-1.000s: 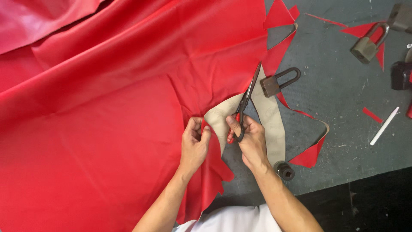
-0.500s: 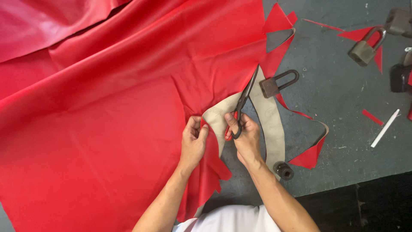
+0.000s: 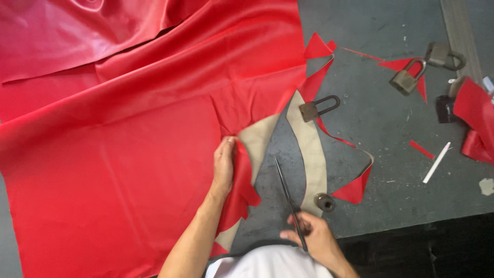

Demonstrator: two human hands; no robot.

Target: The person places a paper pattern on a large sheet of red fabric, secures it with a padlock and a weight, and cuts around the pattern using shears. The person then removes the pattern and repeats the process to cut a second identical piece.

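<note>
The right hand (image 3: 314, 238) is motion-blurred around the scissors' (image 3: 289, 198) handles, so its grip is unclear. The red leather sheet (image 3: 118, 149) runs past the left, top and bottom edges. Red pieces (image 3: 476, 121) and a dark object (image 3: 445, 109) are cropped or partly hidden at right.

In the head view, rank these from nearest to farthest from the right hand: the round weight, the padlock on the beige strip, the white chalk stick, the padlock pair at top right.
From the right hand:
1. Round weight, just above it on the beige strip's lower end.
2. Padlock on the beige strip, farther up.
3. White chalk stick, out to the right; close to the padlock, hard to separate.
4. Padlock pair, top right.
</note>
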